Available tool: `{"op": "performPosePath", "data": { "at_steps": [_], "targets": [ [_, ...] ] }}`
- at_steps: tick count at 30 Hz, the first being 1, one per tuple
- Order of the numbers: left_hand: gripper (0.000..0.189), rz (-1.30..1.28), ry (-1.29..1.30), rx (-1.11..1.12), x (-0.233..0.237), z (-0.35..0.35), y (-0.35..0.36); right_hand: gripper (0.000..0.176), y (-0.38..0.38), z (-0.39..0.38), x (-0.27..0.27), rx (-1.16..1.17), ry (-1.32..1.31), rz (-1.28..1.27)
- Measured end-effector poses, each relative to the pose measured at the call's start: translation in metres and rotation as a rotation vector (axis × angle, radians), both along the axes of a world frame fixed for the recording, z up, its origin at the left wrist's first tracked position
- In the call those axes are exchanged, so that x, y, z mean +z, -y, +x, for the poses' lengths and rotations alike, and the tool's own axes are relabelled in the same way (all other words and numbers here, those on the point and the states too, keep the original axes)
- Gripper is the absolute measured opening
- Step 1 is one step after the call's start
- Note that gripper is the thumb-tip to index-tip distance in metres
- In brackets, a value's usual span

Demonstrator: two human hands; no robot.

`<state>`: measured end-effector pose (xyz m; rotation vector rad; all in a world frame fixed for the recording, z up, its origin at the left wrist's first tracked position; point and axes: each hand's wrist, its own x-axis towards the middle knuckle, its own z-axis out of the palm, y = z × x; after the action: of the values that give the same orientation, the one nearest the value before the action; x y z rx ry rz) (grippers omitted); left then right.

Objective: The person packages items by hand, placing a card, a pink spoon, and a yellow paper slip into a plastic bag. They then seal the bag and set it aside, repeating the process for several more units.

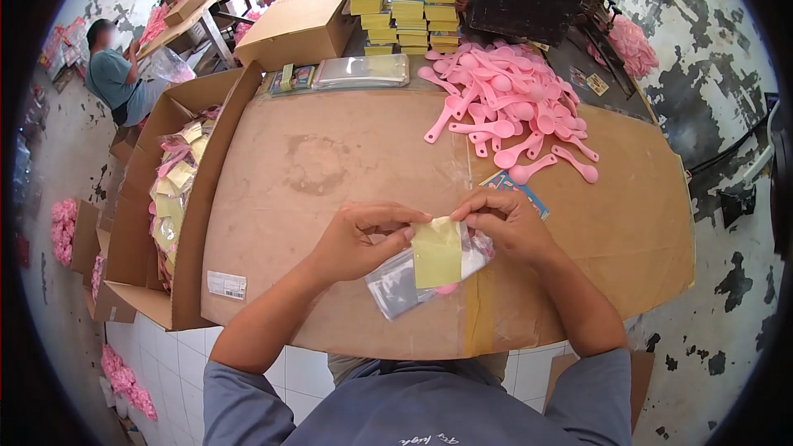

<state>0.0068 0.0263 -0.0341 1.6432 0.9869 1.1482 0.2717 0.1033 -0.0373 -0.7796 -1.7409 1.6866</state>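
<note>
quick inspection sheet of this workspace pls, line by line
Surface: brown cardboard, stained, with a yellowish tape strip
Job's things: yellow slip over clear bag; pink spoons heaped beyond
Clutter: open carton of filled bags at left; yellow-edged stacks at back
Hands: left hand and right hand pinch the yellow slip's upper edge
Cables: dark cable by right wall
Surroundings: seated person at far left; peeling wall at right
</note>
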Motion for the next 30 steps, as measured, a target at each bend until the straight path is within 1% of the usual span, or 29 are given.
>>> {"op": "performPosePath", "data": {
  "at_steps": [1,4,7,10,15,18,21,24,25,27,28,30],
  "targets": [
    [0.02,-0.021,0.029,-0.011,0.001,-0.001,0.001,0.013,-0.002,0.002,0.0,0.012,0.006,-0.006],
    [0.022,-0.198,0.239,-0.047,0.003,-0.001,-0.001,0.015,-0.002,0.003,0.002,0.035,0.013,-0.025],
    [0.022,-0.269,0.031,0.055,-0.002,0.003,-0.002,0.018,0.004,0.0,0.006,0.036,0.018,-0.036],
    [0.021,-0.38,0.066,0.051,0.002,0.004,0.0,0.019,0.002,-0.001,0.003,0.039,0.045,-0.035],
    [0.023,-0.342,0.122,0.03,-0.001,0.002,0.0,0.022,0.001,-0.002,-0.001,0.042,0.006,-0.013],
    [0.025,-0.306,0.146,0.056,0.001,0.0,0.002,0.026,0.013,-0.011,0.011,0.005,-0.095,-0.025],
    [0.027,-0.241,0.227,0.058,0.008,0.0,0.003,0.03,0.013,-0.006,0.005,0.154,0.074,0.067],
    [0.029,-0.179,0.265,0.025,0.01,0.005,0.007,0.03,0.013,-0.008,0.007,0.141,0.068,0.099],
    [0.03,-0.163,0.267,0.01,0.01,0.007,0.009,0.029,0.016,-0.009,0.012,0.126,0.023,0.084],
    [0.031,-0.332,0.148,-0.094,0.01,-0.004,0.007,0.028,0.02,-0.009,0.026,0.094,-0.064,0.054],
    [0.032,-0.415,0.087,-0.145,0.011,-0.013,0.005,0.027,0.017,-0.004,0.03,0.044,0.005,0.175],
    [0.031,-0.308,0.172,0.06,0.021,-0.04,0.003,0.025,0.0,0.017,0.039,-0.062,0.142,0.42]
  ]
}}
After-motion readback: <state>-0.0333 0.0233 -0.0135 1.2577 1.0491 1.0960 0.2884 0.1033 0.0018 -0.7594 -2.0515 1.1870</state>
